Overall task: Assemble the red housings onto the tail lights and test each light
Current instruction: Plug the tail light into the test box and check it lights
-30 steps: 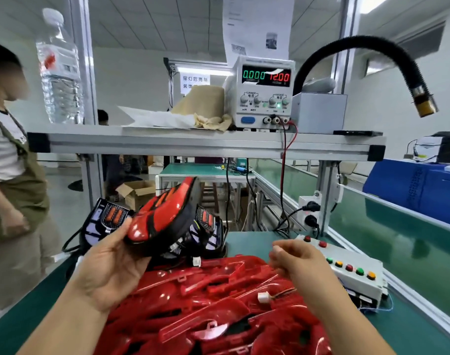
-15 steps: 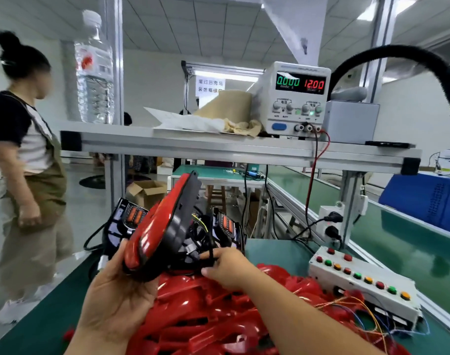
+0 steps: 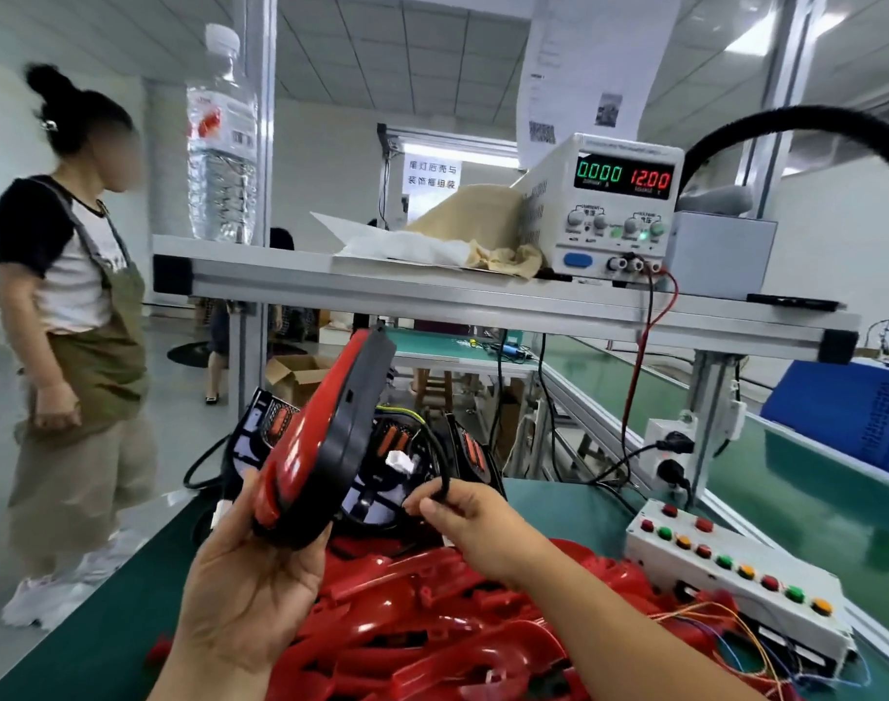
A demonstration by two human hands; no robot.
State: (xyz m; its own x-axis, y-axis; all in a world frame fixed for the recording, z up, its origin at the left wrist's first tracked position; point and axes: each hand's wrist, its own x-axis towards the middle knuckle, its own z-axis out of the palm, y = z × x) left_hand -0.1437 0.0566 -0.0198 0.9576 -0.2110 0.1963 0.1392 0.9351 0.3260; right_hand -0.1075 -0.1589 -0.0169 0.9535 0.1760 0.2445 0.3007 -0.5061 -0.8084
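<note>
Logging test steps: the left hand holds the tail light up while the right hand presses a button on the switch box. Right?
No. The head view shows the right hand pinching a black cable, clear of the switch box; the left hand does hold the tail light up.

Two numeric readouts are displayed on the front panel of the power supply (image 3: 619,210), which stands on the upper shelf (image 3: 432,306): a green readout (image 3: 599,173) showing 0.000 and, to its right, a red readout (image 3: 652,179) showing 12.00. Small captions are printed beneath the readouts and above the knobs, but these cannot be read. A white sign (image 3: 431,175) hung in the background is printed with two lines of Chinese characters, read as 尾灯后壳与 and 装饰框组装. A printed sheet (image 3: 584,68) hung above the power supply carries a QR code and a small photo; its text is too small to be read. The label and barcode on the water bottle (image 3: 222,144) are not legible.
</note>
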